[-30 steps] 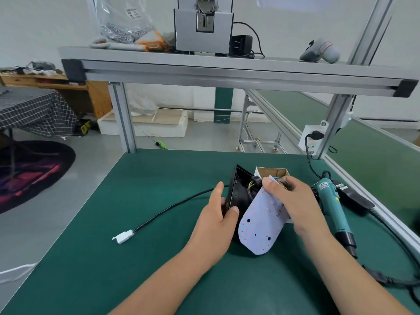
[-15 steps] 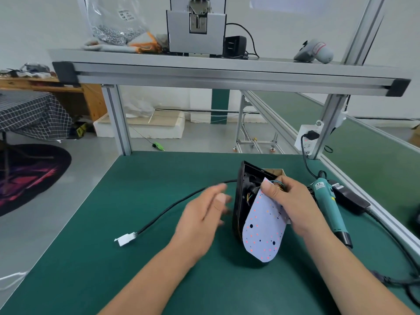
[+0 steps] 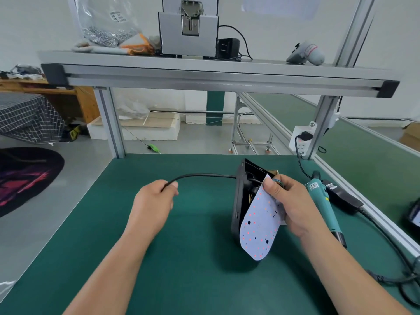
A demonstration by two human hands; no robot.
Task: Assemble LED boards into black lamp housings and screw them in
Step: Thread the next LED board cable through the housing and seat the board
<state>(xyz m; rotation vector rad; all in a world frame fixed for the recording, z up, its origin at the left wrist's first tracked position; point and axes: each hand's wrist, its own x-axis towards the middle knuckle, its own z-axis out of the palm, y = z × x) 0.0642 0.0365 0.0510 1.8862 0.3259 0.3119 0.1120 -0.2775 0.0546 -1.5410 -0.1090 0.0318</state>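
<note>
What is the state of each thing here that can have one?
left hand: grips the black cable
right hand: holds the LED board by its top
black housing: stands on edge, open, board not seated
screwdriver: lies on the table, untouched
plug: in the socket

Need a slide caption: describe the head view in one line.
Left hand grips the black cable while the right hand holds the LED board at the upended black housing.
</note>
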